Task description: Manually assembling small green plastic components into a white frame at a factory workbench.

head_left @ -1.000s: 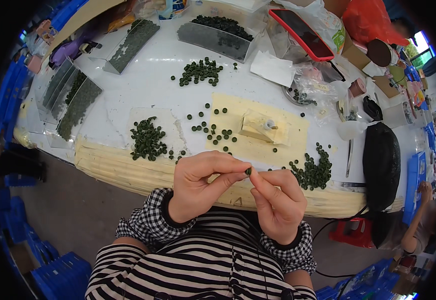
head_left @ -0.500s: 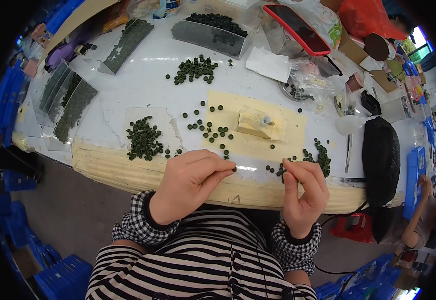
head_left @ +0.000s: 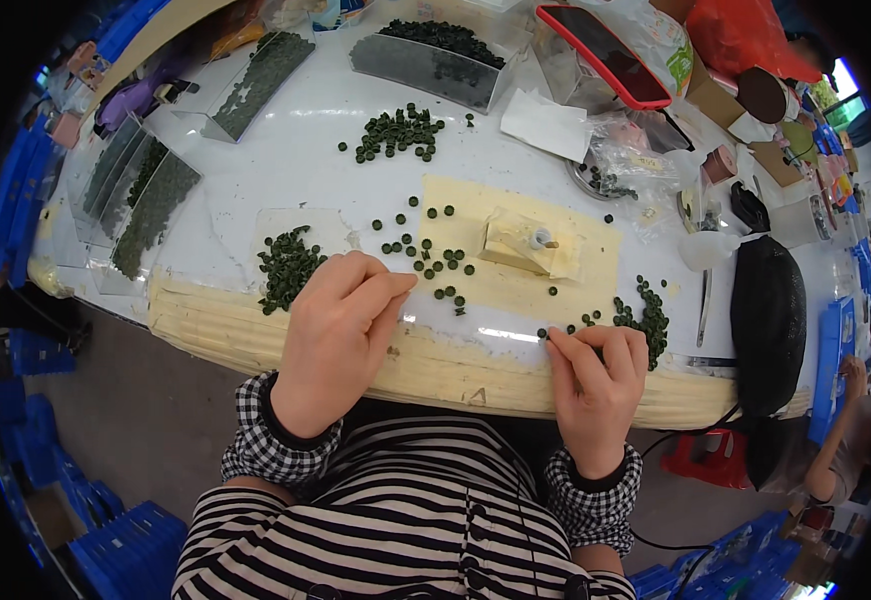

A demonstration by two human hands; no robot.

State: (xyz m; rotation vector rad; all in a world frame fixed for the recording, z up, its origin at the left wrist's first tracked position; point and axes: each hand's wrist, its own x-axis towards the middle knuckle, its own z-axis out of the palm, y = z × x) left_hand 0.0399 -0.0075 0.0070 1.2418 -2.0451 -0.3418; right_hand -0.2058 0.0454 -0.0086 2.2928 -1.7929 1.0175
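Observation:
My left hand (head_left: 336,345) is closed in a pinch over the table, with its fingertips just below a loose scatter of small dark green round pieces (head_left: 437,267). What it pinches, if anything, is hidden. To its left, partly behind it, lies a heap of dark green pieces (head_left: 291,268). My right hand (head_left: 601,385) also has its thumb and forefinger together, at the table's near edge. A single dark green round piece (head_left: 543,333) lies right at its fingertips, and a small heap of them (head_left: 646,325) is just beyond its knuckles.
A tape-covered block (head_left: 528,245) stands on a yellowish sheet (head_left: 446,195). Farther back are another pile of green pieces (head_left: 399,133), clear trays (head_left: 426,75), a red-cased phone (head_left: 606,57) and a white tissue (head_left: 544,125). Tweezers (head_left: 705,305) lie beside a black bag (head_left: 768,325).
My left hand has moved left and away from me, from the near edge to the scattered pieces; a dark piece seen at its fingertips no longer shows. My right hand has shifted slightly left and nearer.

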